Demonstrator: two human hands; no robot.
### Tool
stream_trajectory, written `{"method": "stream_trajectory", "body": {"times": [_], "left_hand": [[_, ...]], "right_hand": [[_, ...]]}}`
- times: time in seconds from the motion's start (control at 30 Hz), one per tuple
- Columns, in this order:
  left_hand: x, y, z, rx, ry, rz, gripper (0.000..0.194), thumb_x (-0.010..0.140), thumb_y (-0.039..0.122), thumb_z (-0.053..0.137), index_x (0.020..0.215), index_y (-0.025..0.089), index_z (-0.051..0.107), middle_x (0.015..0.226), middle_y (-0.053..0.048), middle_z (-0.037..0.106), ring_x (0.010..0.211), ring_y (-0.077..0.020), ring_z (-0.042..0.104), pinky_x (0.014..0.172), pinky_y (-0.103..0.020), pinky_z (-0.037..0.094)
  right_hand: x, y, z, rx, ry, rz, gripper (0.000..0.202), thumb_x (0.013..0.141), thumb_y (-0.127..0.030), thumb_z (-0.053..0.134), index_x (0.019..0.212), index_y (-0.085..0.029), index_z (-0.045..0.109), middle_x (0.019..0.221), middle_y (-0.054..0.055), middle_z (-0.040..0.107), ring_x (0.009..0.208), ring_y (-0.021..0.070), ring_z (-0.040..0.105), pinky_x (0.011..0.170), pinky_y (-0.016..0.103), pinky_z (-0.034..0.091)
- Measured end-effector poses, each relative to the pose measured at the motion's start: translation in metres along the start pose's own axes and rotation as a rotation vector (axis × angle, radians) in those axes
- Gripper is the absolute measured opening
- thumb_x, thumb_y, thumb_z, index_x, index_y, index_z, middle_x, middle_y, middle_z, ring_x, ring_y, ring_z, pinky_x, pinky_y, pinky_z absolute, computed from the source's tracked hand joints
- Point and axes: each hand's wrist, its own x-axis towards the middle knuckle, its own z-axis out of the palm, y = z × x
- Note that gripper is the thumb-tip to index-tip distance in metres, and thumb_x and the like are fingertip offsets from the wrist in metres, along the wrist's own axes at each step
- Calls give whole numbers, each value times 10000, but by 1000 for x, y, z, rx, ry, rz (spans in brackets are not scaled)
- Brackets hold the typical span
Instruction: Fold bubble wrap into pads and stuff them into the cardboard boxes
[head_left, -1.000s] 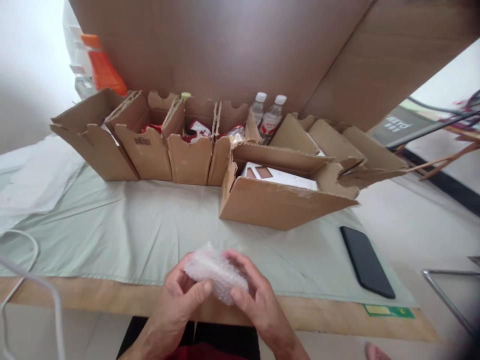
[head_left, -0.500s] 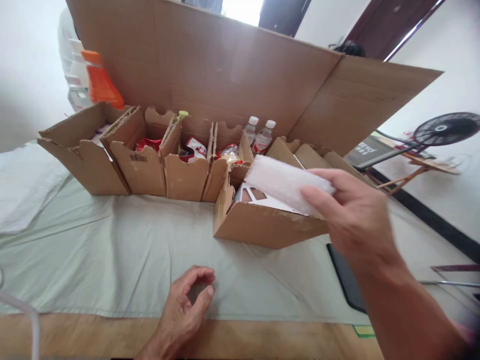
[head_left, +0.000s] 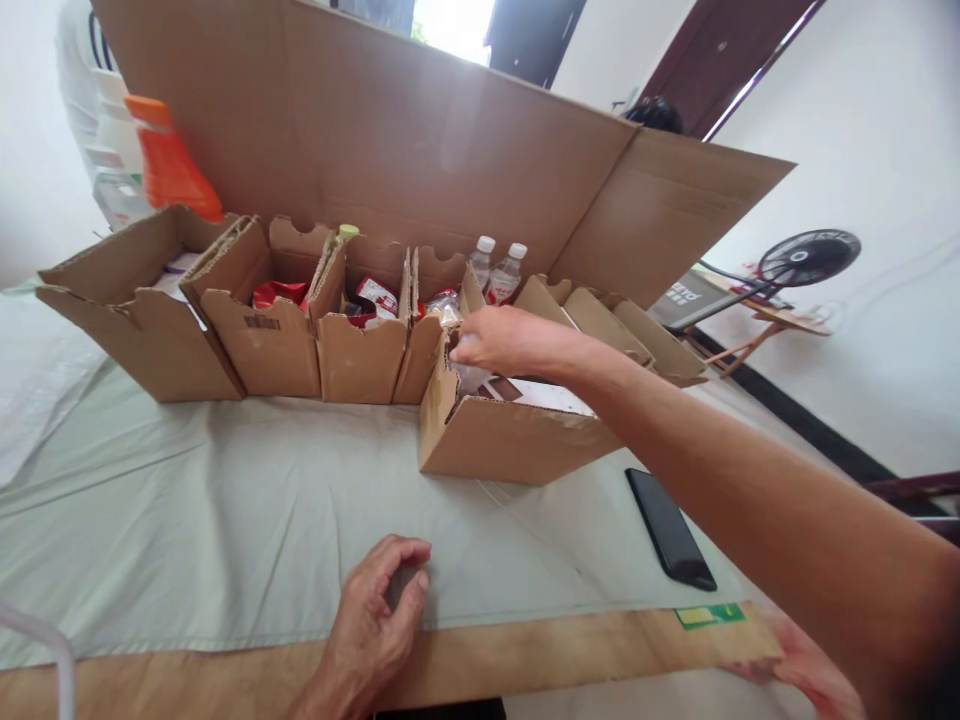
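Observation:
My right hand (head_left: 504, 340) reaches over the near cardboard box (head_left: 510, 440) and holds a bubble-wrap bundle (head_left: 469, 376) down inside its left end. A white item with brown squares (head_left: 541, 395) lies in that box. My left hand (head_left: 381, 610) rests on the pale green cloth (head_left: 225, 510) near the table's front edge, fingers curled loosely, holding nothing.
A row of open cardboard boxes (head_left: 262, 340) with red packets stands behind, and two water bottles (head_left: 495, 270) beyond them. A tall cardboard sheet (head_left: 420, 150) forms a back wall. An orange bottle (head_left: 169, 160) is at the far left. A black phone (head_left: 670, 528) lies to the right.
Both hands held the bubble-wrap bundle near the table edge. My right hand carried it forward and lowered it into the near box; my left hand let go and stayed on the cloth.

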Motion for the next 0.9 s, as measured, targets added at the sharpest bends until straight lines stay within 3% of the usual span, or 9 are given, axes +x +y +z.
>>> {"method": "stream_trajectory", "body": {"times": [0.13, 0.23, 0.37, 0.47, 0.6, 0.67, 0.73, 0.77, 0.9], "left_hand": [[-1, -3, 1, 7, -15, 9, 161, 913, 305, 607, 968, 234, 741, 894, -69, 755, 857, -221, 729, 772, -324, 588], [-1, -6, 3, 42, -9, 27, 149, 906, 289, 619, 976, 239, 740, 906, -69, 757, 869, -224, 730, 786, -329, 585], [-3, -11, 4, 78, -24, 50, 140, 908, 291, 628, 975, 240, 740, 910, -66, 752, 869, -223, 724, 791, -329, 578], [-7, -11, 5, 47, 20, 0, 176, 951, 344, 601, 995, 243, 739, 962, -70, 737, 921, -226, 711, 824, -335, 576], [1, 8, 12, 23, 171, -45, 341, 962, 414, 607, 1273, 283, 660, 1324, -95, 658, 1130, -259, 656, 980, -409, 541], [15, 24, 16, 8, 206, -41, 530, 948, 417, 633, 1457, 325, 518, 1528, -98, 526, 1294, -290, 582, 1087, -472, 482], [37, 38, 20, -9, 219, 0, 705, 919, 404, 674, 1558, 347, 381, 1649, -96, 387, 1454, -318, 451, 1175, -525, 398], [49, 43, 22, -11, 217, 32, 777, 901, 395, 699, 1584, 350, 332, 1686, -94, 327, 1517, -325, 371, 1206, -540, 359], [99, 55, 33, -39, 173, 145, 948, 838, 383, 775, 1624, 324, 248, 1730, -102, 239, 1593, -335, 233, 1247, -557, 301]], "right_hand": [[-5, -4, 5, -51, -409, 65, 131, 837, -230, 598, 735, -192, 670, 542, 13, 647, 490, 165, 581, 547, 299, 416], [-5, 2, 11, -138, -413, -28, 170, 851, -190, 584, 706, -182, 671, 577, 23, 662, 519, 156, 588, 550, 290, 399], [0, 10, 22, -213, -284, -124, 130, 834, -229, 667, 725, -171, 708, 730, 82, 715, 678, 214, 650, 599, 310, 403], [-19, 16, 14, -169, -134, -122, 183, 891, -330, 650, 846, -181, 747, 791, 71, 725, 764, 247, 670, 665, 336, 433], [-104, 43, 5, 79, 480, 11, 181, 940, -330, 612, 970, -236, 763, 834, 11, 730, 814, 225, 693, 788, 371, 504], [-156, 68, 20, 209, 871, 89, 159, 953, -352, 623, 998, -284, 760, 965, 12, 755, 915, 242, 706, 877, 415, 530], [-193, 98, 48, 342, 1134, 223, 192, 936, -368, 673, 1098, -302, 752, 1064, 44, 754, 982, 273, 709, 945, 468, 530], [-203, 113, 65, 402, 1155, 273, 267, 919, -392, 694, 1168, -299, 730, 1135, 69, 747, 1031, 291, 703, 950, 489, 527], [-190, 151, 122, 660, 749, 279, 744, 823, -550, 753, 1451, -231, 512, 1436, 163, 619, 1231, 328, 638, 974, 521, 532]]}}
